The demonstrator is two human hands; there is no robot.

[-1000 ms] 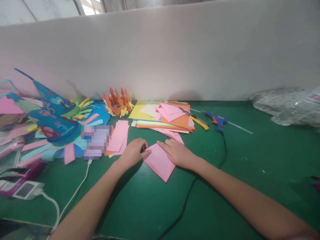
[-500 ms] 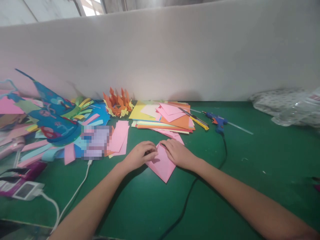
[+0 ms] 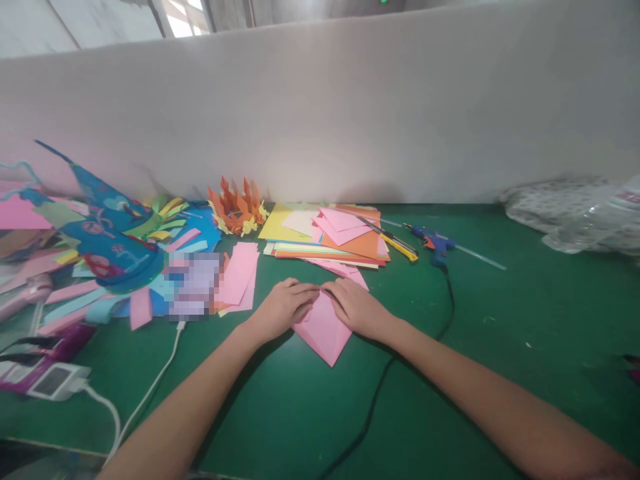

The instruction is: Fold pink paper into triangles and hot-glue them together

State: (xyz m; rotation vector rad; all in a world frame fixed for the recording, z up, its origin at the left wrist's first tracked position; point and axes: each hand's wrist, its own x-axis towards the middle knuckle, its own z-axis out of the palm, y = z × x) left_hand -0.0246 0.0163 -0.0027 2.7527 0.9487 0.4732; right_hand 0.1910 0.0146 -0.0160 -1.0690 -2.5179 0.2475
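Observation:
A folded sheet of pink paper (image 3: 326, 333) lies on the green table with one corner pointing toward me. My left hand (image 3: 284, 305) is at its upper left edge, fingers bent and closed on the paper near its far corner. My right hand (image 3: 361, 308) grips the upper right edge, its fingertips meeting those of the left at the far corner. The fingers cover the paper's top portion. Just beyond my hands, more pink paper (image 3: 345, 268) sticks out from under a stack of coloured paper (image 3: 280, 223).
A yellow utility knife (image 3: 400, 247) rests by the stack, with a blue glue gun (image 3: 437, 245) to its right. The gun's black cord (image 3: 373, 400) passes under my right forearm. Blue cone hats (image 3: 115, 250), an orange paper crown (image 3: 237, 208) and pink strips (image 3: 240, 277) lie left.
My left hand has moved slightly up and right, its fingers now reaching the paper's far corner beside the right fingertips. My right hand and the paper are nearly unmoved.

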